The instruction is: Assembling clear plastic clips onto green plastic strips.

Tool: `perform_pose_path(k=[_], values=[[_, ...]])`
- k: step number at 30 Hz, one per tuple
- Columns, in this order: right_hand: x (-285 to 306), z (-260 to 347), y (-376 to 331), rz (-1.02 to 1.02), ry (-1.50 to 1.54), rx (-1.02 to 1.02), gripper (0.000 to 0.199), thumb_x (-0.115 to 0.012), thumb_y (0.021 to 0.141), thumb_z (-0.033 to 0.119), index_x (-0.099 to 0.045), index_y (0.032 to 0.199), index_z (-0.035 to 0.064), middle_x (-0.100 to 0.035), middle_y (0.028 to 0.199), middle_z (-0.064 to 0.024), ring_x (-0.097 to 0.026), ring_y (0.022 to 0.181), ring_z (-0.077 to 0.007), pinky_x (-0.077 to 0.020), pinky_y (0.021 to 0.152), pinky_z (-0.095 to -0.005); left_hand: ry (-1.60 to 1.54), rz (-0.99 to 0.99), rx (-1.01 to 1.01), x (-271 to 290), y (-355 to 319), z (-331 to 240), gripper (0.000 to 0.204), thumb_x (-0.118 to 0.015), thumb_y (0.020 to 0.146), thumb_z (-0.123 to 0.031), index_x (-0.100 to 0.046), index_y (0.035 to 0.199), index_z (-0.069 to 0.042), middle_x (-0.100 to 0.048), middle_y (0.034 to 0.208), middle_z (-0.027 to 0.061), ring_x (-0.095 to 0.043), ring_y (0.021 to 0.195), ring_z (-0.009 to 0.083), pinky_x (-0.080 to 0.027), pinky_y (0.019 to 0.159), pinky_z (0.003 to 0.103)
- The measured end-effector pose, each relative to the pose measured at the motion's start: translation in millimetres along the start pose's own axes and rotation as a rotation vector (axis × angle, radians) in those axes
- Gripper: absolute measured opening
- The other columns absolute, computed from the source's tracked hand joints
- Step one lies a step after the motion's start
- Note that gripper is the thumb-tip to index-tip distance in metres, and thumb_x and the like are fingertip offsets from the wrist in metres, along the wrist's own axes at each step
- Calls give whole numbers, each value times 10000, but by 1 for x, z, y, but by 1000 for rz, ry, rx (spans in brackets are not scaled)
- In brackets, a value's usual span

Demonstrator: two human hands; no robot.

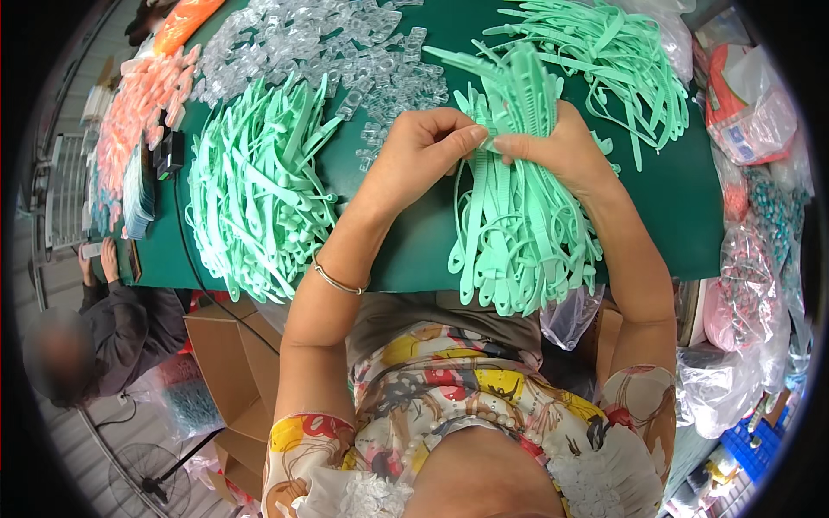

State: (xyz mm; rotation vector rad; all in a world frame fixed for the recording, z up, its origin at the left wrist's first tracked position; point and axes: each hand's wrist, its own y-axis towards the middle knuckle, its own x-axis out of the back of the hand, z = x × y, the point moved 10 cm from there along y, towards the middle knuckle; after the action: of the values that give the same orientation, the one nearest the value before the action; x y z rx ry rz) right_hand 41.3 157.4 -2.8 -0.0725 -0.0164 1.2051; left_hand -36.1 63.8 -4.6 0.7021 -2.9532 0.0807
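Observation:
My right hand (553, 147) grips a thick bundle of mint-green plastic straps (518, 224) that hangs down over the near edge of the green table (682, 198). My left hand (427, 142) pinches the top of the same bundle at a small clear clip, fingertips meeting the right hand's. A silver bangle sits on my left wrist. A large loose heap of the same green straps (255, 186) lies to the left of my hands. Another heap of green straps (604, 60) lies at the far right.
Clear plastic clips (319, 43) are spread across the far table, with pink pieces (138, 112) at the far left. Another person (104, 319) sits at the left. Cardboard boxes (224, 363) stand below the table; plastic bags of parts (760, 259) crowd the right.

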Motion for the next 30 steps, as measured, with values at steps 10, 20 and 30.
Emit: perform_pose_path(k=[10, 20, 30], values=[[-1, 7, -5, -80, -145, 79, 307, -749, 684, 87, -600, 936, -2, -639, 840, -55, -598, 748, -111, -489, 681, -264, 15, -20, 93, -6, -1, 11, 254, -572, 875, -220, -606, 739, -8, -456, 608, -58, -327, 526, 21, -234, 460, 200], [-2, 3, -2, -36, -169, 44, 326, -734, 688, 99, -598, 963, -10, -641, 865, -56, -595, 755, -110, -487, 696, -266, -279, -20, 146, -14, -5, 16, 232, -573, 872, -192, -596, 738, -5, -466, 610, -54, -311, 506, 14, -213, 456, 191], [3, -7, -3, -42, -174, -101, 364, -749, 664, 119, -590, 950, -42, -629, 829, -75, -594, 725, -119, -484, 658, -259, -202, -158, -5, 7, -5, 8, 225, -577, 871, -184, -589, 735, -6, -424, 581, -71, -294, 510, 15, -207, 455, 200]])
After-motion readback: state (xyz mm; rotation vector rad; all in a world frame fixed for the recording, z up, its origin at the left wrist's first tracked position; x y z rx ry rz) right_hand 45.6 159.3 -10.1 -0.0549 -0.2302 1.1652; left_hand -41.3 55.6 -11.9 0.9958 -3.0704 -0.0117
